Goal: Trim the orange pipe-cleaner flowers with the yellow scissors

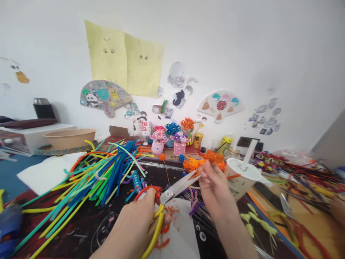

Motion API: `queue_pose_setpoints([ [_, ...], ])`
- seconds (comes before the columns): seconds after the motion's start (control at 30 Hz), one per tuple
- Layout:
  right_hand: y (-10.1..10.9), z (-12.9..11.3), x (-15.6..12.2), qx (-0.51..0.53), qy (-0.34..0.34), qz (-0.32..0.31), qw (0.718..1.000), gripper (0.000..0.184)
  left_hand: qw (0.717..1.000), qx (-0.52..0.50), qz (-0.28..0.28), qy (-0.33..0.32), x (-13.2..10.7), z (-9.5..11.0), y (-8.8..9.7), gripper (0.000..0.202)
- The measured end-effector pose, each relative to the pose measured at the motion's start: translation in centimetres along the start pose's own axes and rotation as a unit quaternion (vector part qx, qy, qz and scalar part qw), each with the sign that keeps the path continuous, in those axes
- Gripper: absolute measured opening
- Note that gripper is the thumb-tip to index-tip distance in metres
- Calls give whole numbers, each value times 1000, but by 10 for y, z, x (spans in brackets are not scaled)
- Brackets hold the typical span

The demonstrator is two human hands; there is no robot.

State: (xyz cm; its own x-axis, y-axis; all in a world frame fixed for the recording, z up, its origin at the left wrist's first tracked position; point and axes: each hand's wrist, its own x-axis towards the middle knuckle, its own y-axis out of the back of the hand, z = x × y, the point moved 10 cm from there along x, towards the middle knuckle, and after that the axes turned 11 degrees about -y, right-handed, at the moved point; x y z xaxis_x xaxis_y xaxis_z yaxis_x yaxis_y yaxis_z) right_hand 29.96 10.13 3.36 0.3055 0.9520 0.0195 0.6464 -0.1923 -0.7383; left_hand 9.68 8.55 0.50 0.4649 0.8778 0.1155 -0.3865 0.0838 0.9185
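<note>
My left hand (pixel 134 226) is shut around the finger loops of a pair of scissors (pixel 175 189), which have red and yellow handles and steel blades pointing up and right. My right hand (pixel 215 187) pinches a bunch of orange pipe cleaners (pixel 205 164) just beyond the blade tips. The blades look open, and I cannot tell whether they touch the orange stems. Below the scissors, orange fuzz trimmings (pixel 165 228) lie on a white sheet of paper (pixel 180 230). A large pile of multicoloured pipe cleaners (pixel 99 180) lies to the left of my left hand.
A lidded plastic cup with a straw (pixel 239 178) stands right of my right hand. Another pair of scissors (pixel 285 205) and more pipe cleaners (pixel 304 187) lie on the right, beside part of another person's hand (pixel 338 210). Pipe-cleaner flowers in pots (pixel 169 138) stand at the back.
</note>
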Motion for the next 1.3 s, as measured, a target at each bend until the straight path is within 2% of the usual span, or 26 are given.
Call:
queue_pose_setpoints([
  [0.2,-2,4,1,24,-19,-9,999,29,999,-2,-34,-5,3,2,-4,21],
  [0.3,-3,3,0,24,-18,-13,999,29,999,15,-37,-10,3,3,-3,19],
  [0.6,-4,1,0,35,-15,-20,999,29,994,50,-97,-10,2,10,-8,22],
  [1.03,-4,1,0,37,-14,-11,999,31,996,54,-71,-12,0,7,-6,23],
  [1.3,-4,0,0,25,-2,-21,999,28,994,64,-84,-7,1,6,-9,24],
])
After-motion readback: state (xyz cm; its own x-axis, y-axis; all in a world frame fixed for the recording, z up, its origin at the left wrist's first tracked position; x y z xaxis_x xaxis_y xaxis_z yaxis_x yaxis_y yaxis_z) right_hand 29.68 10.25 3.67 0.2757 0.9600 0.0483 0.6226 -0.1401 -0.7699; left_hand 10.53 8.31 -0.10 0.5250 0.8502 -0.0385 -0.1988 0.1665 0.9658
